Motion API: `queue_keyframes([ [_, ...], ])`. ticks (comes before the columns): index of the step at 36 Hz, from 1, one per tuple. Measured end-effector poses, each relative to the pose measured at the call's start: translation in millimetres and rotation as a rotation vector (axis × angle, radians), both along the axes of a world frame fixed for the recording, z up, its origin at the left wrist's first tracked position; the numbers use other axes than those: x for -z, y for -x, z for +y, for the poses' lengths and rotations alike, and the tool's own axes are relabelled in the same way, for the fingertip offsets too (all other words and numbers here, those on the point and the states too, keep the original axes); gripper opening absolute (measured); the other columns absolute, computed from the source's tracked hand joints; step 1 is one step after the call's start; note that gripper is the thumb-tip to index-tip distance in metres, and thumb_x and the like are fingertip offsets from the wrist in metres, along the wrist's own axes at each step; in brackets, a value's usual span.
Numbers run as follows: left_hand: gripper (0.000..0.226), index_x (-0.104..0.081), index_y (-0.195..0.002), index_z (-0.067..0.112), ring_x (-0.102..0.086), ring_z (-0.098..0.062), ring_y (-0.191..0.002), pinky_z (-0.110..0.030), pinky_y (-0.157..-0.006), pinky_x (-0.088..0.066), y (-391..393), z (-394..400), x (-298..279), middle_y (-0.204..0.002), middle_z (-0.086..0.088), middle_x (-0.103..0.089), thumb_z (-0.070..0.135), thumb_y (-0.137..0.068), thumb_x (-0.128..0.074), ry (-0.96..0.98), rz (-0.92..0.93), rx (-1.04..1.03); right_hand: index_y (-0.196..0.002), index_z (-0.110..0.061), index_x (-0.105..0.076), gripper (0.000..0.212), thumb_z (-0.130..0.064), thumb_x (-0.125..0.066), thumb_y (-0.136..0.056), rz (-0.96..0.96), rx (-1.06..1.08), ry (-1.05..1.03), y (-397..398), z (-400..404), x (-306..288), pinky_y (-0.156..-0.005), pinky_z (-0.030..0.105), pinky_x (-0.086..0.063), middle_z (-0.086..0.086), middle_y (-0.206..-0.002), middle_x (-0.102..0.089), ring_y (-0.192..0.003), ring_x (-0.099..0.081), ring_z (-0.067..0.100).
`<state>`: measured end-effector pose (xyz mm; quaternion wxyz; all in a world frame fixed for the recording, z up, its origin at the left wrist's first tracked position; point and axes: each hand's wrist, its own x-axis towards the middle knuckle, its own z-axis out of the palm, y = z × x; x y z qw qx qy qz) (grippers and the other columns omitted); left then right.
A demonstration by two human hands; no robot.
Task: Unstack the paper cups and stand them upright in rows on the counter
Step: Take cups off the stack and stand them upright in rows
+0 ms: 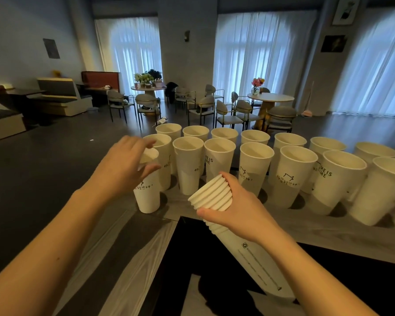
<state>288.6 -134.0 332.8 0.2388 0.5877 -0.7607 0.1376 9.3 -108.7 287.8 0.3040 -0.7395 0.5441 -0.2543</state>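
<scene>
Left hand pinches a tall white paper cup w/ black print, standing on grey wood-grain tabletop. Right hand wraps nested white cup stack. Beyond both hands: approx. two rows upright. Several cups left.

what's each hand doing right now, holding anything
Left hand: closed around the top of a single paper cup standing on the counter.
Right hand: closed around the stack of nested cups, tilted.

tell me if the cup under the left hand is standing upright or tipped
Upright. The single cup stands base down on the counter, mouth facing up, with the left hand closed around its rim.
</scene>
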Motion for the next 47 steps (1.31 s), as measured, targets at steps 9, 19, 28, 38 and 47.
queue_keyframes([
  [9, 0.027, -0.065, -0.114, 0.023, -0.062, 0.001, -0.087, -0.021, -0.078, -0.049, 77, 46, -4, -0.096, 0.017, -0.068, 0.029, -0.103, -0.041, -0.622, 0.391, 0.480, -0.116, -0.044, -0.042, 0.068, -0.063, -0.080, -0.063, -0.059, -0.015, 0.074, -7, 7, -4, -0.080, 0.039, -0.056, -0.016, -0.101, -0.062, -0.091, -0.060, 0.003],
  [19, 0.009, -0.069, -0.088, 0.015, -0.065, -0.002, -0.067, -0.032, -0.064, -0.054, 83, 41, -2, -0.078, 0.002, -0.072, 0.017, -0.082, -0.076, -0.458, 0.599, 0.321, -0.130, -0.049, -0.035, 0.082, -0.068, -0.076, -0.062, 0.020, -0.035, 0.175, -2, 2, -1, -0.076, 0.038, -0.055, -0.020, -0.112, -0.056, -0.097, -0.057, 0.004],
  [28, 0.028, -0.058, -0.117, 0.019, -0.061, -0.009, -0.092, -0.025, -0.074, -0.054, 63, 35, -34, -0.106, 0.009, -0.062, 0.025, -0.090, -0.061, 0.038, 0.285, 0.138, -0.150, -0.043, -0.020, 0.104, -0.075, -0.071, -0.065, 0.169, 0.109, 0.064, 23, -15, 3, -0.095, 0.047, -0.049, -0.011, -0.142, -0.047, -0.126, -0.050, 0.020],
  [38, 0.036, -0.056, -0.120, 0.023, -0.062, -0.018, -0.105, -0.028, -0.080, -0.051, 66, -7, 21, -0.118, -0.001, -0.064, 0.018, -0.087, -0.069, -0.104, -0.209, 0.102, -0.152, -0.044, -0.020, 0.106, -0.075, -0.072, -0.065, 0.121, 0.097, -0.001, 29, -15, 5, -0.103, 0.047, -0.046, -0.011, -0.148, -0.043, -0.131, -0.046, 0.019],
  [47, 0.036, -0.056, -0.123, 0.021, -0.060, -0.019, -0.107, -0.023, -0.076, -0.042, 62, -12, 20, -0.121, -0.001, -0.062, 0.017, -0.089, -0.066, -0.128, -0.121, 0.093, -0.151, -0.045, -0.019, 0.105, -0.074, -0.073, -0.066, 0.094, 0.108, -0.002, 34, -13, 5, -0.102, 0.043, -0.045, -0.013, -0.146, -0.043, -0.130, -0.045, 0.016],
])
